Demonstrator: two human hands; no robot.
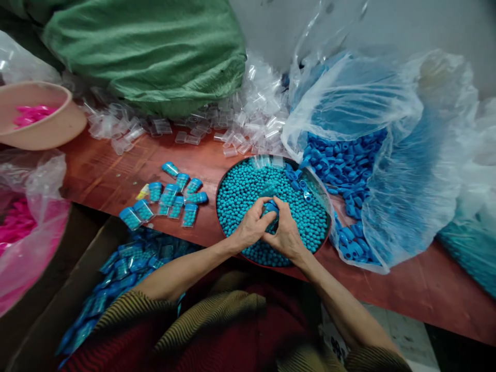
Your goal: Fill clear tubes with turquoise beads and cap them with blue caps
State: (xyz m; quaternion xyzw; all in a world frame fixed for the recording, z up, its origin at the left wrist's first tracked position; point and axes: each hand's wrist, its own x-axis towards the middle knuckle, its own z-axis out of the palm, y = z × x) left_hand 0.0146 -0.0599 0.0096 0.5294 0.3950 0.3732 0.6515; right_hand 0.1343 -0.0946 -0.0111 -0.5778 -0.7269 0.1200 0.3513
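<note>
Over a round tray [217, 217] full of teal beads [244, 186], my left hand [251, 225] and my right hand [287, 232] meet around a small container with a blue cap [270, 207]. The fingers of both are closed on it, thumbs near the cap; they hide most of its body. Inside the tray's far edge lie a few clear empty containers [267, 161], and several loose blue caps [296, 178] rest on the beads to the right. Left of the tray, several capped containers of teal beads [168, 196] are on the red tabletop [116, 170].
Behind stand a green sack [155, 51] and a heap of clear containers [256, 113]. An open plastic bag [411, 170] spills blue caps [344, 160] at right. At left are a pink basin [46, 126] and a bag of pink pieces [17, 222]. Filled containers [116, 274] lie below the table edge.
</note>
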